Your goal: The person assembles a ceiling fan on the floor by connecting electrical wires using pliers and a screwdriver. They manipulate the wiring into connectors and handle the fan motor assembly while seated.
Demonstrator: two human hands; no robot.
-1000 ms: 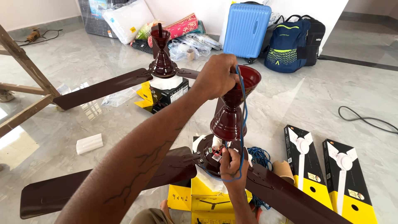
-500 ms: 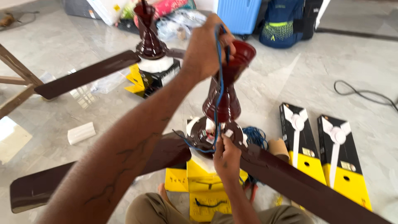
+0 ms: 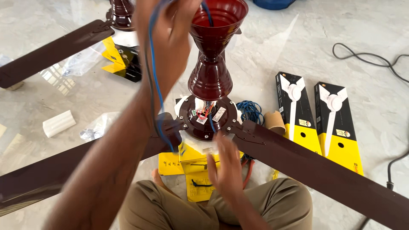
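Maroon metal dominates the head view: a ceiling fan motor (image 3: 207, 119) sits at frame centre on a yellow carton (image 3: 194, 170), between the seated person's knees.

1. Fitted so far: three brown fan blades (image 3: 315, 170) appear bolted to the motor hub, running toward 4, 8 and 10 o'clock. Two maroon canopy cups (image 3: 213, 51) stand on the rod above the motor, the upper one mouth-up.

2. Left hand (image 3: 168, 38), at 12 o'clock, is raised and clenched around a blue wire (image 3: 154, 72) alongside a dark one. The wires hang down the forearm to the hub, and a blue strand also shows in the mouth of the upper cup.

3. Right hand (image 3: 223, 164), at 6 o'clock just below the hub, is blurred. Its fingers are spread near the motor rim; whether it grips anything cannot be told.

4. Judged outstanding: red and blue leads at the motor top remain exposed and loose, so the wiring looks unfinished and the cups are not seated.

5. Surroundings: a coil of blue wire (image 3: 250, 111) and a cardboard tube (image 3: 275, 122) lie at 3 o'clock beside two black-and-yellow fan boxes (image 3: 317, 119). A second fan (image 3: 119, 15) lies at 11 o'clock. A white block (image 3: 59, 123) rests at 9 o'clock on the marble floor (image 3: 298, 38).
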